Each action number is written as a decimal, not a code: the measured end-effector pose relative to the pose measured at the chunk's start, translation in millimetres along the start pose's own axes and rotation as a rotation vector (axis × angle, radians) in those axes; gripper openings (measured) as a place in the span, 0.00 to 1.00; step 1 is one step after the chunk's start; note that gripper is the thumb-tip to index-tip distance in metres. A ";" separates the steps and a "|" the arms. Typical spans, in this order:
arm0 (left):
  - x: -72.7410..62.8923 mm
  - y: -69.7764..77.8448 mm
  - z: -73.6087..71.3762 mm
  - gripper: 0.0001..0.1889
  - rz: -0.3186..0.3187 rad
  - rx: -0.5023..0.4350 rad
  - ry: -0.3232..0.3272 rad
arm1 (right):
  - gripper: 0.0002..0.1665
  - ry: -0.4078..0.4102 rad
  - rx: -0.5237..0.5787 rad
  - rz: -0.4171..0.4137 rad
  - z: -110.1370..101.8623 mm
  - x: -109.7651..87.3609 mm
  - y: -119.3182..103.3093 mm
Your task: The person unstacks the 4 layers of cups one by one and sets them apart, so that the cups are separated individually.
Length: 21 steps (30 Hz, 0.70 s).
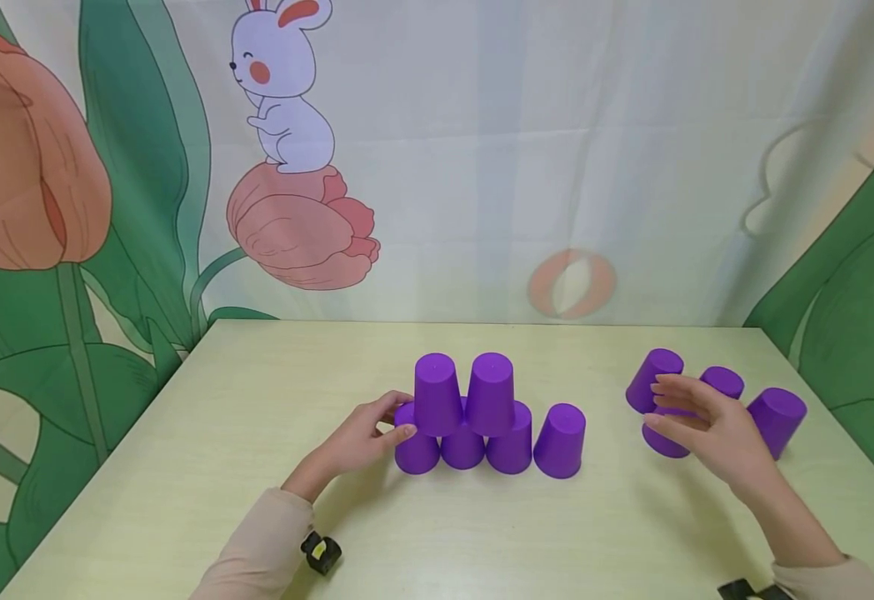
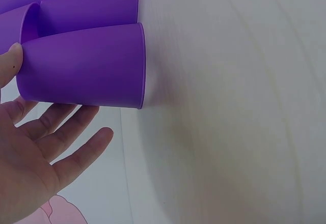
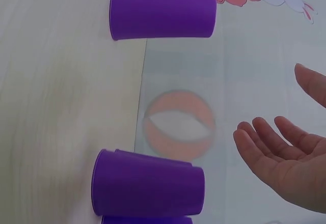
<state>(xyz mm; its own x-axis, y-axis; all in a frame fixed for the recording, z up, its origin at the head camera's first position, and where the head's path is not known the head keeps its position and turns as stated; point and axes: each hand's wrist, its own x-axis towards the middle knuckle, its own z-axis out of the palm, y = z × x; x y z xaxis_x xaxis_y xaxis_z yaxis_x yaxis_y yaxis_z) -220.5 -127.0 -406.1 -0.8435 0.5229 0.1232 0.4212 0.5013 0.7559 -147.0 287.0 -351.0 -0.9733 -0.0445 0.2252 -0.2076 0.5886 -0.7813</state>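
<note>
Purple cups stand upside down on the table in a row, with two more [image 1: 437, 393] [image 1: 491, 393] on top of its left part. My left hand [image 1: 357, 437] is around the leftmost lower cup [image 2: 84, 66], thumb at its upper end and fingers reaching behind it. In the left wrist view the little finger stands away from that cup. The row's rightmost cup [image 1: 560, 442] has nothing on top. My right hand [image 1: 717, 429] is held in front of a group of purple cups [image 1: 654, 379] at the right, fingers loosely bent, nothing in it. It partly hides them.
The pale wooden table [image 1: 302, 350] ends at the back against a printed curtain [image 1: 437, 208] with tulips and a rabbit. Another purple cup [image 1: 779, 421] stands right of my right hand. A small black device [image 1: 322, 552] is by my left sleeve.
</note>
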 end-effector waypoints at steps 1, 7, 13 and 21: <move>0.0 -0.2 0.2 0.18 0.000 -0.001 -0.001 | 0.33 -0.007 0.008 -0.010 1.7 0.3 -1.2; -0.1 -0.9 1.0 0.19 0.004 -0.003 -0.003 | 0.31 -0.039 0.049 -0.056 11.6 2.2 -10.0; 0.2 -0.2 0.5 0.19 0.010 -0.001 0.001 | 0.31 -0.068 0.091 -0.096 22.3 6.4 -19.7; 0.1 0.4 0.1 0.19 -0.003 -0.004 0.001 | 0.30 -0.102 0.118 -0.129 36.5 12.0 -30.6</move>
<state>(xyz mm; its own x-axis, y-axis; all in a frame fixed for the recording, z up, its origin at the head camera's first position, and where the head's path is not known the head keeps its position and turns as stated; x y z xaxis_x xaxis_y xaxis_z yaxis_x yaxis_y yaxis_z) -220.5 -126.7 -405.9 -0.8450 0.5207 0.1215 0.4174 0.5004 0.7585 -156.0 239.0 -345.6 -0.9416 -0.1980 0.2724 -0.3352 0.4747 -0.8138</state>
